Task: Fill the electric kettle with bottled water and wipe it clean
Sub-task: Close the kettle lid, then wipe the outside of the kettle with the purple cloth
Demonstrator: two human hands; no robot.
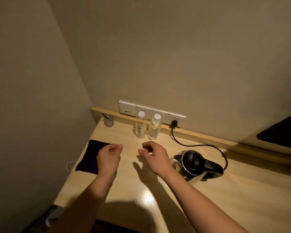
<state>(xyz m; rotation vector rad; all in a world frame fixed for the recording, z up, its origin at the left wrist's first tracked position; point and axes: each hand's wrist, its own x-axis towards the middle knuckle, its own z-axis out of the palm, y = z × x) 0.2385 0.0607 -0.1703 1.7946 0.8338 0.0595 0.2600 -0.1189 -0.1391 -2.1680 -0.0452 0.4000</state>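
The electric kettle [194, 163], steel with a black lid and handle, stands on the right of the wooden desk [158, 197], its lid down. Two clear water bottles with white caps stand at the back by the wall: the left bottle [140, 125] and the right bottle [154, 127]. A dark purple cloth [89, 155] lies flat at the desk's left. My left hand [109, 157] hovers over the cloth's right edge, fingers curled, holding nothing. My right hand [154, 156] hangs loosely curled between the cloth and the kettle, empty, just in front of the bottles.
A black cord [198, 145] runs from the kettle's base to a plug [174, 123] in the wall socket strip. A small grey holder with a dark stick [108, 121] sits in the back left corner. Walls close in at left and behind. A dark object [282, 132] shows at the right.
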